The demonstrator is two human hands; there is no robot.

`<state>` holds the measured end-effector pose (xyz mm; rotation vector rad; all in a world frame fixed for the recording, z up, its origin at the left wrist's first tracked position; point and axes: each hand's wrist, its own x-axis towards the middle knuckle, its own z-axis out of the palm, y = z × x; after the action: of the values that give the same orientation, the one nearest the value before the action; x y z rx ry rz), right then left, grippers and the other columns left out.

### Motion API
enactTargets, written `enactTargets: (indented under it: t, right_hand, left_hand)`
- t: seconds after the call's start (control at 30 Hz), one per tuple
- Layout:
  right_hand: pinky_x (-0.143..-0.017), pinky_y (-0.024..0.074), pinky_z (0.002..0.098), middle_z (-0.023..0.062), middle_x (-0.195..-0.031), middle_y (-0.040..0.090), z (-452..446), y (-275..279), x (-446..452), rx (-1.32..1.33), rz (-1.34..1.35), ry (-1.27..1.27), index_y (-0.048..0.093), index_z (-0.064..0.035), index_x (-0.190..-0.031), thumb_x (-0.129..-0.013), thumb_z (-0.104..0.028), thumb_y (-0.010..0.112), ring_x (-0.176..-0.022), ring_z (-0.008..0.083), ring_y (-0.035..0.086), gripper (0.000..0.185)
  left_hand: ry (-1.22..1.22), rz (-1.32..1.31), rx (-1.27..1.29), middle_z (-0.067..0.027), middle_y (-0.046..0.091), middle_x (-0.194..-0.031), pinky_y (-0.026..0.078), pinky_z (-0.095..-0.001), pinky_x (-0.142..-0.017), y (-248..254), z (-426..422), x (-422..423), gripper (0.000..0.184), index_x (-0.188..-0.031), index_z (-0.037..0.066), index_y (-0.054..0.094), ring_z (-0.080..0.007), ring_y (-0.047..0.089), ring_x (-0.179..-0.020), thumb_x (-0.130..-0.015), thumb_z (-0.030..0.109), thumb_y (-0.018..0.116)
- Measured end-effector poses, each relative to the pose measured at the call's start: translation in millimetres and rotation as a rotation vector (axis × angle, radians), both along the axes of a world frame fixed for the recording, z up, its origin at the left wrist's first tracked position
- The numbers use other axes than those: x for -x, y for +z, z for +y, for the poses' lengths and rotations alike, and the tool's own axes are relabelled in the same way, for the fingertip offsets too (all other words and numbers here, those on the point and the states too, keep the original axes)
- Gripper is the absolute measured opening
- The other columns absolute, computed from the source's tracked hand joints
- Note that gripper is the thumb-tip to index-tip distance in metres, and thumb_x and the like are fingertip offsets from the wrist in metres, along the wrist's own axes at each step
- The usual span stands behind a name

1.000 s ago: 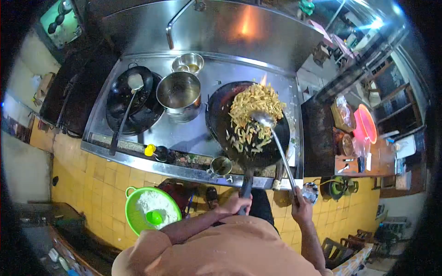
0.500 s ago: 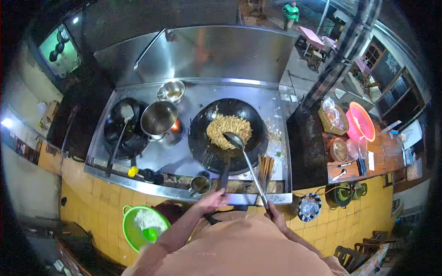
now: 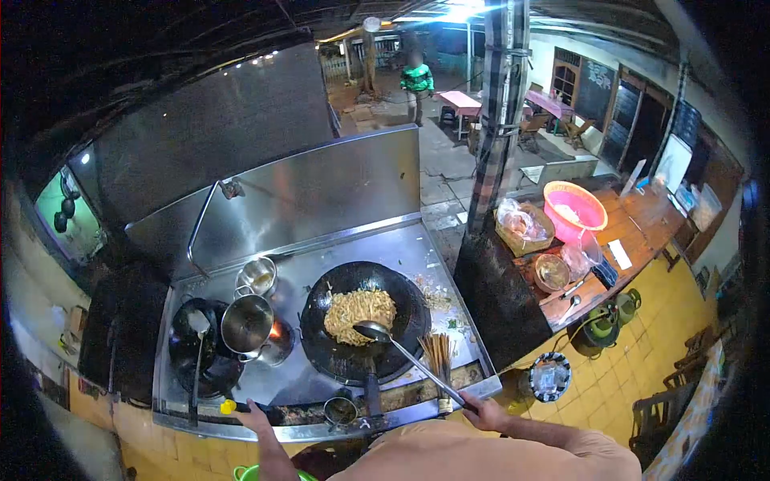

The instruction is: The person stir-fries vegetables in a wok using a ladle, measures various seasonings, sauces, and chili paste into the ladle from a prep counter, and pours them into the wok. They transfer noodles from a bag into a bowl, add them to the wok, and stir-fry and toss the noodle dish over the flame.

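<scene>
My right hand is closed round the handle of a long ladle. The ladle's bowl rests on the noodle-like food in the large black wok. At the stove's front edge, my left hand is at the dark bottle with a yellow cap; its fingers are too small to show whether they grip it. The wok's handle points toward my body with no hand on it.
Left of the wok stand a steel pot, a metal bowl and a second wok. A metal cup and thin sticks are near the front. Beyond the stove is a person in green.
The wok, earlier tilted with food tossed up, now sits level. My left hand has left its handle and moved left to the bottle. The view has swung up and right.
</scene>
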<state>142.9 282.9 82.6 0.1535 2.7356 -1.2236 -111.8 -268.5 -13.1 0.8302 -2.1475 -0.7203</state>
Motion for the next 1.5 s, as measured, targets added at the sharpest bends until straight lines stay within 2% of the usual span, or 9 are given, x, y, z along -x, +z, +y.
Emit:
enactTargets:
  t: [0.3,0.4,0.47,0.53,0.7,0.73,0.9,1.23,1.5]
  right_hand:
    - [-0.063,0.0508,0.0387,0.0165,-0.083,0.065,-41.2,6.2,-4.1,0.155,-0.071,-0.215,0.036,-0.0117,-0.139,-0.087,-0.023,0.058,-0.067,0.0282,0.064,0.057]
    - [-0.066,0.0508,0.0413,0.0175,-0.088,0.066,-44.0,15.8,-15.8,0.128,-0.067,-0.298,0.040,-0.0149,-0.137,-0.088,-0.025,0.056,-0.069,0.0327,0.064,0.053]
    - [-0.067,0.0511,0.0400,0.0172,-0.091,0.066,-39.1,21.8,-8.8,0.188,-0.024,-0.365,0.040,-0.0143,-0.137,-0.088,-0.023,0.056,-0.072,0.0316,0.065,0.052]
    - [-0.069,0.0514,0.0387,0.0170,-0.093,0.065,-40.5,14.0,-10.7,0.245,0.013,-0.350,0.040,-0.0136,-0.136,-0.088,-0.022,0.055,-0.075,0.0304,0.065,0.051]
    - [-0.080,0.0490,0.0315,0.0115,-0.095,0.064,-30.7,19.4,1.3,0.318,-0.098,-0.511,0.051,-0.0003,-0.123,-0.087,-0.011,0.055,-0.086,0.0175,0.060,0.037]
    - [-0.072,0.0474,0.0257,0.0068,-0.088,0.062,-30.3,-16.0,-2.7,0.406,0.291,-0.463,0.048,-0.0001,-0.129,-0.087,-0.005,0.056,-0.079,0.0106,0.055,0.043]
    - [-0.063,0.0411,0.0210,-0.0012,-0.088,0.052,-19.3,-8.5,-8.4,0.359,0.214,-0.484,0.037,-0.0020,-0.138,-0.085,0.001,0.055,-0.070,0.0073,0.045,0.056]
    - [-0.055,0.0372,0.0199,-0.0054,-0.071,0.045,-20.2,-13.7,-15.1,0.384,0.086,-0.513,0.035,-0.0036,-0.140,-0.085,0.000,0.054,-0.063,0.0032,0.042,0.058]
    - [-0.079,0.0453,0.0240,0.0118,-0.111,0.060,-21.3,8.5,4.3,0.332,-0.116,-0.363,0.035,0.0031,-0.137,-0.085,-0.002,0.056,-0.092,0.0105,0.054,0.056]
  left_hand:
    - [-0.403,-0.204,0.031,-0.0362,0.041,-0.127,0.034,-0.0457,-0.098,69.1,32.5,-28.3,0.062,-0.130,-0.015,0.029,-0.0469,0.043,-0.117,-0.092,0.027,0.053]
    - [-0.645,-0.085,0.243,-0.0344,0.040,-0.129,0.033,-0.0433,-0.101,5.2,-33.3,40.5,0.059,-0.131,-0.013,0.031,-0.0453,0.041,-0.119,-0.092,0.026,0.051]
    - [-0.512,-0.004,0.637,-0.0006,0.054,-0.070,0.041,-0.0261,-0.046,100.5,53.1,51.0,0.024,-0.105,0.007,0.052,-0.0121,0.049,-0.052,-0.089,0.025,0.055]
    - [-0.949,-0.334,0.367,-0.0338,0.041,-0.129,0.033,-0.0429,-0.101,175.3,94.3,62.3,0.060,-0.131,-0.013,0.032,-0.0448,0.040,-0.121,-0.092,0.029,0.051]
    - [-1.203,-0.920,0.672,-0.0225,0.061,-0.106,0.047,-0.0472,-0.083,282.8,241.6,84.9,0.042,-0.114,0.004,0.054,-0.0403,0.059,-0.096,-0.086,0.035,0.052]
    - [-1.214,-1.002,0.774,-0.0225,0.062,-0.104,0.048,-0.0477,-0.081,266.4,245.2,99.6,0.035,-0.108,0.006,0.059,-0.0394,0.061,-0.094,-0.084,0.031,0.053]
    - [-1.029,-1.419,1.093,-0.0089,0.065,-0.112,0.051,-0.0441,-0.081,178.1,288.3,162.1,0.033,-0.108,0.006,0.066,-0.0286,0.063,-0.102,-0.078,0.017,0.061]
    - [-0.967,-1.381,1.250,-0.0060,0.066,-0.109,0.052,-0.0486,-0.073,195.1,312.6,160.4,0.031,-0.106,0.010,0.068,-0.0262,0.065,-0.096,-0.077,0.019,0.063]
    - [-0.887,-1.430,1.231,-0.0067,0.065,-0.112,0.052,-0.0534,-0.073,201.8,307.7,164.1,0.031,-0.107,0.010,0.067,-0.0269,0.064,-0.098,-0.078,0.018,0.063]
